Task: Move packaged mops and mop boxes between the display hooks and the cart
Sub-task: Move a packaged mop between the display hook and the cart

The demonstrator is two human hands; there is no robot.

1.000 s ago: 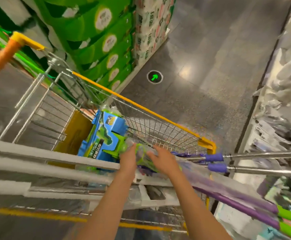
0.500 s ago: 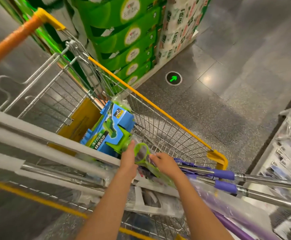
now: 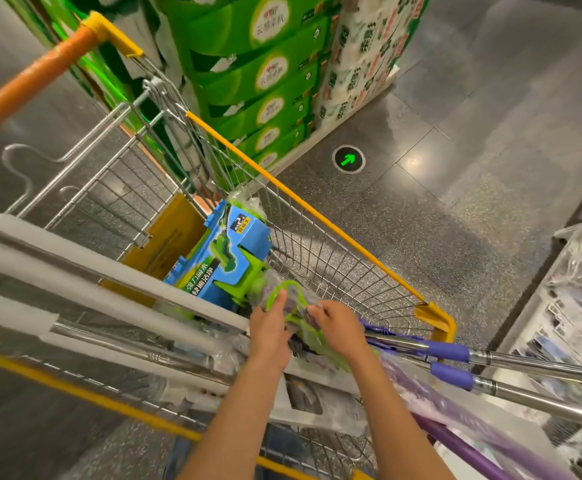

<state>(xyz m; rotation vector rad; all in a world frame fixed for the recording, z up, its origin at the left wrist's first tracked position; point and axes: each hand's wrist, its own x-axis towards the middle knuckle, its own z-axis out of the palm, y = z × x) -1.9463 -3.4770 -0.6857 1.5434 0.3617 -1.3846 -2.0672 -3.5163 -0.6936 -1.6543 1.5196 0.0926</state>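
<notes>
1. A dark speckled shop floor (image 3: 438, 216) with a round green arrow marker (image 3: 348, 159); stacked green cartons (image 3: 265, 81) stand far left
2. A wire shopping cart with yellow rim (image 3: 303, 206) fills the near ground; a blue and green cardboard mop box (image 3: 220, 261) lies deep inside it
3. Both hands meet over the cart at a green-handled mop in clear plastic wrap (image 3: 291, 303); the left hand (image 3: 268, 337) has fingers curled on the wrap, and the right hand (image 3: 339, 327) pinches it from the right
4. Purple-gripped steel mop poles (image 3: 455, 355) jut out near right
5. It looks light but long and unwieldy, the film slippery; better to grip the stiff handle beneath the wrap than loose plastic
</notes>
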